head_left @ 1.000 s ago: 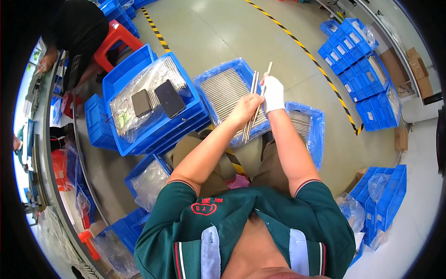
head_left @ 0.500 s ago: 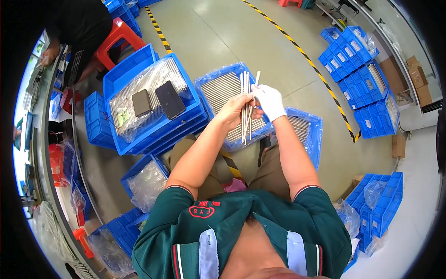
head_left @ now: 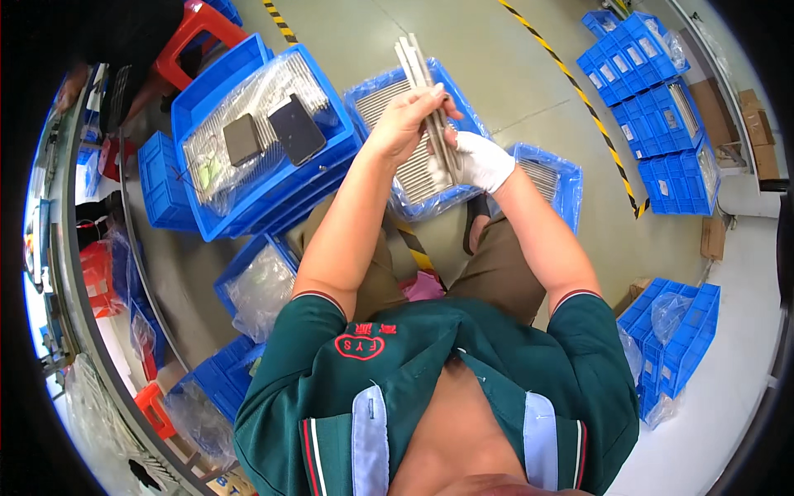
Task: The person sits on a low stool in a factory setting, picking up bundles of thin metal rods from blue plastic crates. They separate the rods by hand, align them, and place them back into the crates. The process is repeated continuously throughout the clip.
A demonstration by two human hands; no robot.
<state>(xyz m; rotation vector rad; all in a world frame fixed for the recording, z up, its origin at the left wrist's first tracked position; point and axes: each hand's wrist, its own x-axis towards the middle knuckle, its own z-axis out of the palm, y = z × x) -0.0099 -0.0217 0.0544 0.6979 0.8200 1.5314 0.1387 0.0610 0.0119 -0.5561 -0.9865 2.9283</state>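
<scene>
A bundle of slim silvery metal rods (head_left: 412, 62) slants between my hands, most of them lying close together. My bare left hand (head_left: 407, 118) is closed round the bundle's middle. Lower down, my right hand (head_left: 486, 163), in a white glove, grips the same rods near their near ends; its fingers are partly hidden behind them. Beneath both hands sits a blue bin (head_left: 465, 91) lined with clear plastic. Rows of similar rods (head_left: 382, 103) lie side by side inside it.
Stacked blue bins (head_left: 273, 205) at left carry bagged rods, a black phone (head_left: 296, 131) and a dark flat case (head_left: 241, 139). Another lined bin (head_left: 571, 190) stands right. More bins (head_left: 674, 174) are stacked far right, past striped floor tape (head_left: 571, 83). A red stool (head_left: 194, 37) stands far left.
The rods, fanned out before, are now gathered closer together. My left hand has moved farther forward, my right hand lower along the bundle. The whole view has shifted slightly.
</scene>
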